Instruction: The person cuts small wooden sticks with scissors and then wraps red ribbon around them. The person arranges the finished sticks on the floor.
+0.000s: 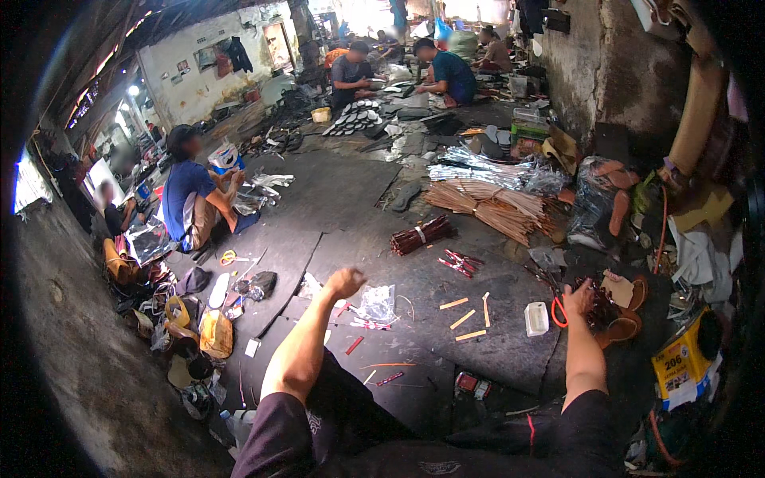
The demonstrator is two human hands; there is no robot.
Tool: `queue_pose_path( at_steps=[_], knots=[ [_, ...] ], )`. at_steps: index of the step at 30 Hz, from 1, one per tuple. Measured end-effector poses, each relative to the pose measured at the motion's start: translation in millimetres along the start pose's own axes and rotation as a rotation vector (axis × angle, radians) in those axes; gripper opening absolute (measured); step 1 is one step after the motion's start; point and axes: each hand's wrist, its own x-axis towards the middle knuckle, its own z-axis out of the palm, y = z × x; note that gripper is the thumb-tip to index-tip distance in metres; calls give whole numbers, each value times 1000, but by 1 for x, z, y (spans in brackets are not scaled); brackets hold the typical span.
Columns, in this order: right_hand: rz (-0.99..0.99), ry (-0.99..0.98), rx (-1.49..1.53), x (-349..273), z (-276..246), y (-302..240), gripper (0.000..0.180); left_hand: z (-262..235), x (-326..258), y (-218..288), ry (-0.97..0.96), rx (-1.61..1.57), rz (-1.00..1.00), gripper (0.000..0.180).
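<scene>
My left hand (346,283) is raised over the mat with its fingers curled in; whatever they may hold is hidden. Below it lie a clear plastic bag (377,304) and a dark red strip (354,345). Out to the right, my right hand (580,298) is closed on a tangle of dark brown strips (603,309). Right beside that hand lies the orange-red handle of a pair of scissors (559,313). Several short tan strips (463,319) are spread on the mat between my hands, near a white plastic tub (537,319).
Ahead lie a dark red strip bundle (422,234), a smaller red bundle (460,262) and a big tan strip pile (484,205). Brown sandals (621,327) sit at right, by a yellow bag (682,362). A person in blue (188,195) squats at left; others sit farther back.
</scene>
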Motion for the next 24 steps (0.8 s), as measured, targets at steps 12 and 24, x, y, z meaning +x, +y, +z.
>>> queue_pose_path(
  at_steps=[12,24],
  knots=[
    [77,-178,173,25,40,94,89,16,6,-29,-273,54,-99,57],
    [28,-270,201,14,21,59,91,15,6,-20,-335,109,-5,55]
  ],
)
